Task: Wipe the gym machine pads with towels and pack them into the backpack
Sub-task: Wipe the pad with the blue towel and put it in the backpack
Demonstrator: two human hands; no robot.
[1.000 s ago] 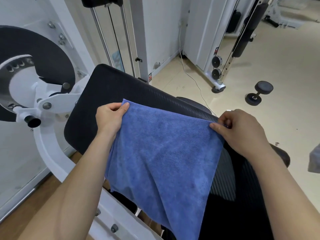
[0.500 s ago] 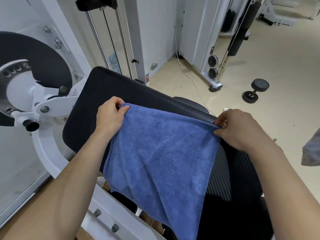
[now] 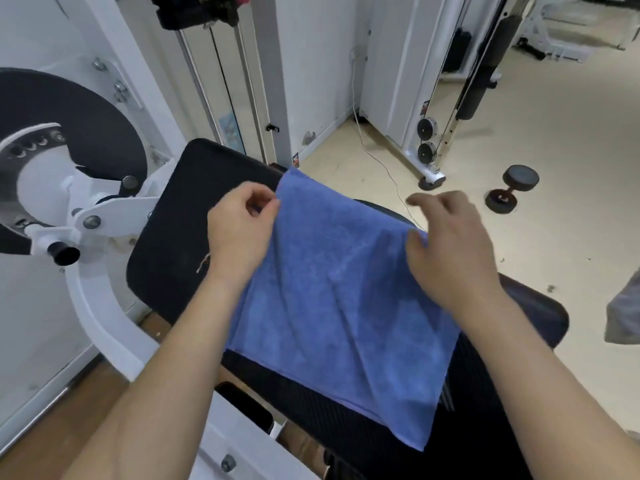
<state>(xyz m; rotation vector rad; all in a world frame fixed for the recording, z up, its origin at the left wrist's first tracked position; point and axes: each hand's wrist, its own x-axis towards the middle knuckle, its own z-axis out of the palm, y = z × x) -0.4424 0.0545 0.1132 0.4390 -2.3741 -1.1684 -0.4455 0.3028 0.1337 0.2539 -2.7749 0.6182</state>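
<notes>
A blue towel point(image 3: 339, 299) lies spread over the black back pad point(image 3: 173, 237) of the gym machine, its lower edge hanging down the pad. My left hand point(image 3: 242, 230) has curled fingers, with thumb and forefinger pinching the towel's left edge just below its top corner. Over the towel's right corner my right hand point(image 3: 450, 244) hovers with fingers stretched out and blurred; only its thumb touches the cloth. No backpack is in view.
The machine's white frame point(image 3: 97, 306) and black round cam point(image 3: 76, 126) stand to the left. A dumbbell point(image 3: 512, 192) and a white cord point(image 3: 381, 161) lie on the beige floor near a cable machine point(image 3: 429, 150). A grey cloth point(image 3: 623, 313) shows at the right edge.
The towel, held up taut by both top corners before, has been laid onto the pad further back. My right hand has let go of its corner and opened.
</notes>
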